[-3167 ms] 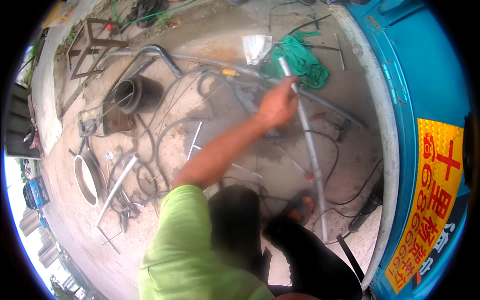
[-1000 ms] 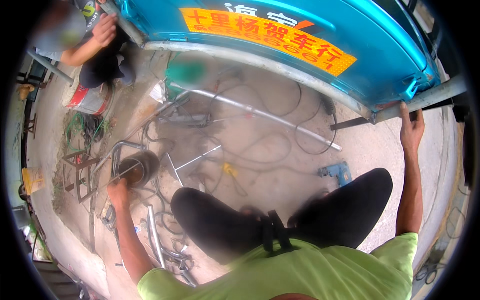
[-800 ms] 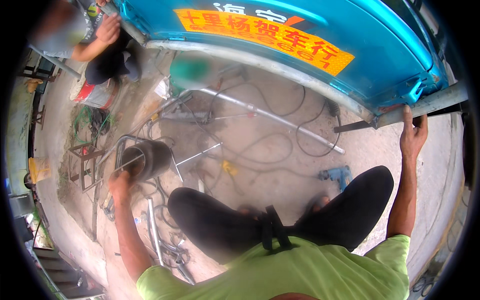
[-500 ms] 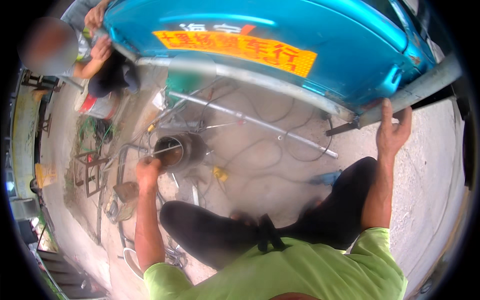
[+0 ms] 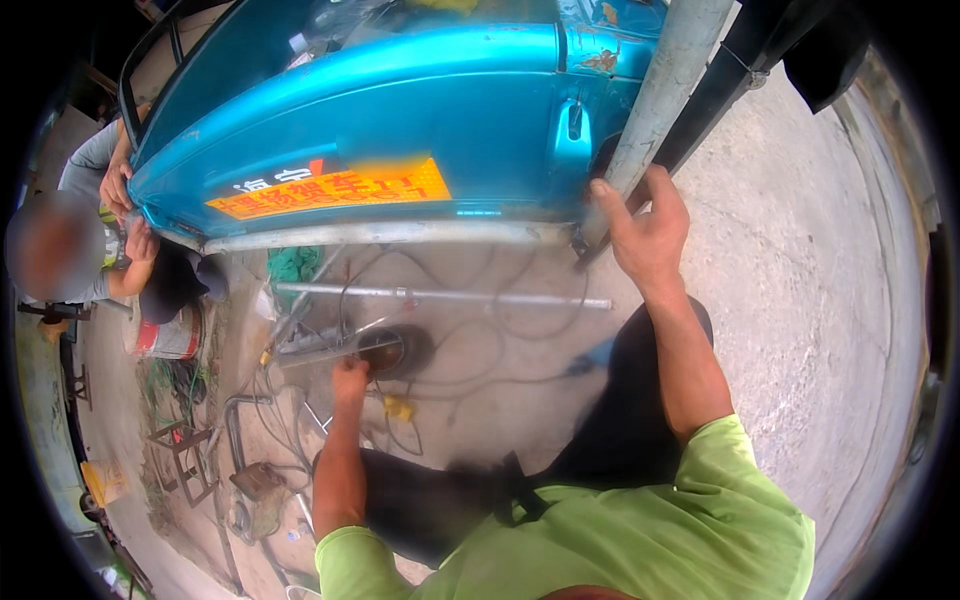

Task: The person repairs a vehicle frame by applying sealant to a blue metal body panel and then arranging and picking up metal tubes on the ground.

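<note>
Gripping a grey tube (image 5: 670,90) beside a blue panel (image 5: 430,115) with the right hand (image 5: 650,235), with thumb and fingers spread around it. Lower, holding a dark pot (image 5: 417,352) at its mouth with the left hand (image 5: 350,382), in curled fingers; too blurred to tell the exact pinch. Beyond, across the floor (image 5: 800,250) to a silver pipe (image 5: 450,294).

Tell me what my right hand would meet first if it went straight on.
Most likely the slanting grey pipe; your right hand appears to be touching it, though depth is hard to judge.
</note>
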Action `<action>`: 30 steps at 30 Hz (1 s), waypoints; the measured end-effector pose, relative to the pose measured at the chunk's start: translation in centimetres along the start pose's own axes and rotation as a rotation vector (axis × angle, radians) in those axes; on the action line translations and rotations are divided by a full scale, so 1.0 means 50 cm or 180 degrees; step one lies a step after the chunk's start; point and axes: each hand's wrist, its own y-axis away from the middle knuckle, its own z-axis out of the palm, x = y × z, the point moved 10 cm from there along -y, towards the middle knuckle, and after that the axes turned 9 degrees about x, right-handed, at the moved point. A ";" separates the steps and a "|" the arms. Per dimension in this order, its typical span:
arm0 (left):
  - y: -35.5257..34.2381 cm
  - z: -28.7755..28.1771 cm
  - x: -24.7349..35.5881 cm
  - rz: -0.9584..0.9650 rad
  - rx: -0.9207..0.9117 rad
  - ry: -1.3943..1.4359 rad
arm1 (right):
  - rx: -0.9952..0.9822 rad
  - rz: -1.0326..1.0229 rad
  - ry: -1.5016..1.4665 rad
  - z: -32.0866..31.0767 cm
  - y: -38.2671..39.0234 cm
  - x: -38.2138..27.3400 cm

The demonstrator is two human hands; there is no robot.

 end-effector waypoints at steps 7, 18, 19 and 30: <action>0.076 -0.084 0.075 -0.0373 0.0282 -0.0404 | 0.0084 -0.0050 -0.0222 -0.005 -0.004 -0.010; 0.335 0.152 0.487 0.1073 -0.1112 0.1053 | -0.0027 -0.0093 -0.0236 -0.001 0.006 0.014; 0.352 0.179 0.521 0.0973 -0.1191 0.1279 | -0.0063 -0.0068 -0.0209 0.000 0.005 0.016; 0.397 0.321 0.623 0.1023 -0.1590 0.2042 | 0.0012 -0.0111 -0.0383 0.002 0.010 0.034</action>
